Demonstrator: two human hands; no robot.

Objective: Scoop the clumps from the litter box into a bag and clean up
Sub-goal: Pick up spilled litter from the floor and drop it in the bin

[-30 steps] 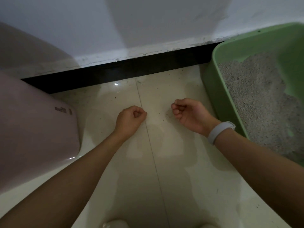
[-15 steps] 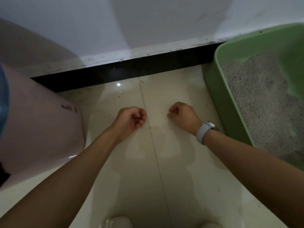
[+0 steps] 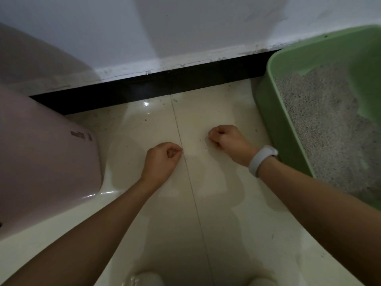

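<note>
Right hand (image 3: 228,142) edged forward beside litter box (image 3: 274,124), left hand (image 3: 161,161) unmoved (both fisted, empty); scooping not begun

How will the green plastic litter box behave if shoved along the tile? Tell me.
The green plastic litter box would probably slide stiffly, its walls looking rigid. The grey litter filling it likely makes it heavy. On the glossy cream floor tile it would hardly tip.

Glossy cream floor tiles (image 3: 156,223) with one grout line running 12 to 6. Pink plastic bin thing (image 3: 41,162) at 9 o'clock, black baseboard (image 3: 144,89) and white wall (image 3: 165,27) up at 12.
</note>
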